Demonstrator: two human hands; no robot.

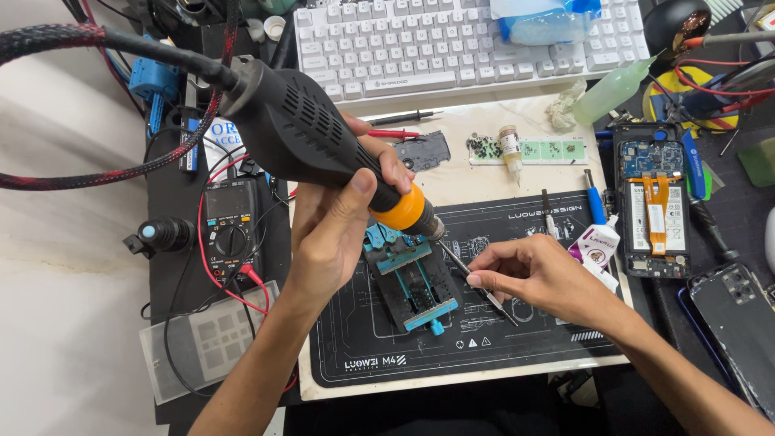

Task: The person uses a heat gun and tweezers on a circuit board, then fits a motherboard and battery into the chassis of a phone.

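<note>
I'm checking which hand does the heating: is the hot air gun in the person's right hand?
No, the left hand grips the hot air gun, while the right hand holds tweezers.

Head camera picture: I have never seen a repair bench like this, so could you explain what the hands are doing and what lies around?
One camera on the person's head looks down at their own bare hands. The left hand grips a black hot-air tool with an orange collar, nozzle aimed at a small blue clamp on a dark work mat. The right hand holds tweezers beside the clamp. Around: a white keyboard, a multimeter and an opened phone.
</note>
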